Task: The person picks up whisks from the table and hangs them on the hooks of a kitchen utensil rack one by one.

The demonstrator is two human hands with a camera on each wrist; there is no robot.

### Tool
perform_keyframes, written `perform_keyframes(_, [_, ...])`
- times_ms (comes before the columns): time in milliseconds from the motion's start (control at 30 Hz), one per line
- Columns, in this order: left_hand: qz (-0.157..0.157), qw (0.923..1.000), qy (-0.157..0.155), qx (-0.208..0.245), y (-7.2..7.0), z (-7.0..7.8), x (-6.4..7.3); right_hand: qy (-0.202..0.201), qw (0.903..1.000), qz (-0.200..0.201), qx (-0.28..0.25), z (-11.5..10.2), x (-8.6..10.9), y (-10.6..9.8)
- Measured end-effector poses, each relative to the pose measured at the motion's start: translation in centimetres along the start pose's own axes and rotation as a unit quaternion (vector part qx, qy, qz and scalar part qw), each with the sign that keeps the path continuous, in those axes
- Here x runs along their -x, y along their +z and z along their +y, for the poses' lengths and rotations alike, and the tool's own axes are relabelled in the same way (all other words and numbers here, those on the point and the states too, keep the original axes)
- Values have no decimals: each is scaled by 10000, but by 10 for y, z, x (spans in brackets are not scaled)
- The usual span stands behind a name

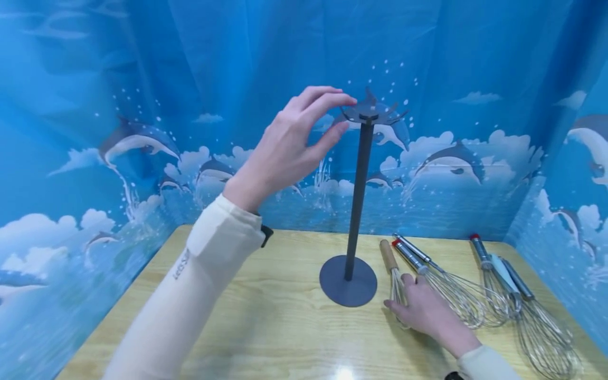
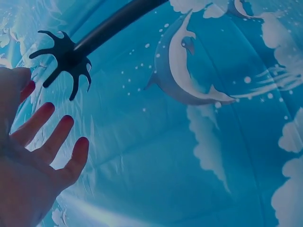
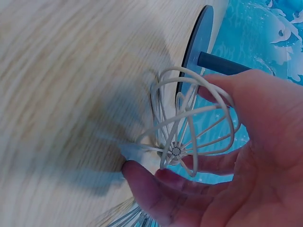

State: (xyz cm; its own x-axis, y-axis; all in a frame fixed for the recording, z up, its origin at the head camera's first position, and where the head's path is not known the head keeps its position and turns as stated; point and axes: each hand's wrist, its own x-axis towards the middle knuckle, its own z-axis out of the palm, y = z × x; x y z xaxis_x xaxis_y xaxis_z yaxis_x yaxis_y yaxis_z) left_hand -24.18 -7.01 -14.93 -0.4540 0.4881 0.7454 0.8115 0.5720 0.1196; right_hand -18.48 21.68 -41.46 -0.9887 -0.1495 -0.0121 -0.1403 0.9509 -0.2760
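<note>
A black stand (image 1: 359, 200) rises from a round base and carries a crown of curved hooks (image 1: 370, 111) at its top. Beside that crown my left hand (image 1: 294, 137) is raised, its thumb and fingers spread apart and the fingertips close to the hooks. The left wrist view shows nothing in its palm. Low on the right, my right hand (image 1: 425, 311) holds a small whisk with a wooden handle (image 1: 388, 254) by its wires. In the right wrist view, thumb and fingers surround the wire loops (image 3: 189, 118), with the handle pointing away toward the table.
Two steel whisks, one with a red-ended handle (image 1: 409, 256), lie right of the right hand. Further right are a red-capped whisk (image 1: 482, 252), a light blue-handled whisk (image 1: 504, 274) and a dark-handled one (image 1: 519, 279). A dolphin-print curtain (image 1: 266, 63) surrounds the wooden table (image 1: 266, 295).
</note>
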Motion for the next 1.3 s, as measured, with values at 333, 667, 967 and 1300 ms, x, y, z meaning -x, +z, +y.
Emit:
perform_keyframes(333, [-577, 9979, -229, -200, 14, 1, -13, 253, 9992, -199, -220, -1, -4, 0])
perform_keyframes(667, [-430, 9984, -129, -345, 20, -4, -16, 702, 9897, 284, -1214, 4, -5, -4])
perform_keyframes(967, [-412, 9988, -174, -224, 27, -9, -16, 568, 9504, 2172, -2154, -1, 9, -14])
perform_keyframes(1300, [-104, 9994, -49, 318, 34, -9, -21, -530, 8699, 3694, -3226, -18, 18, -57])
